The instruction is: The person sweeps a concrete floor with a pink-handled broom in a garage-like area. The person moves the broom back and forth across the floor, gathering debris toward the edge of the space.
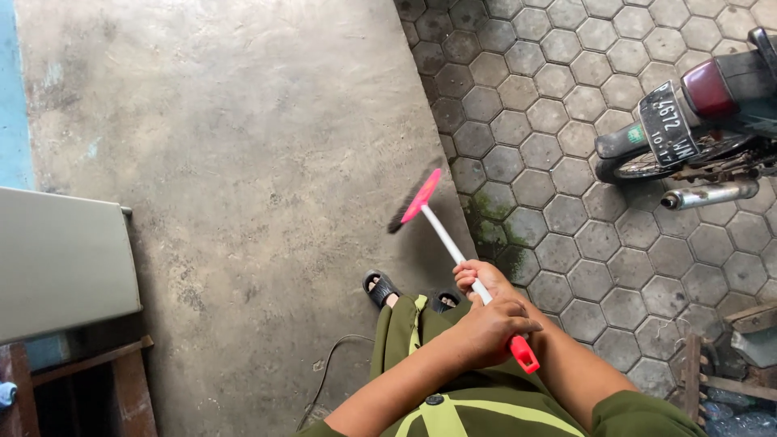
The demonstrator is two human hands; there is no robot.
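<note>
I hold a broom with a white handle, a red grip end and a pink head with dark bristles. My left hand is shut around the handle near its red end. My right hand grips the handle just further down, toward the head. The broom head rests on the concrete floor close to the edge of the paving. My feet in dark sandals stand just behind the broom.
Hexagonal paving stones cover the ground on the right. The rear of a parked motorcycle stands at the upper right. A grey cabinet top over a wooden frame sits at the left. Wood scraps and plastic bottles lie at the lower right.
</note>
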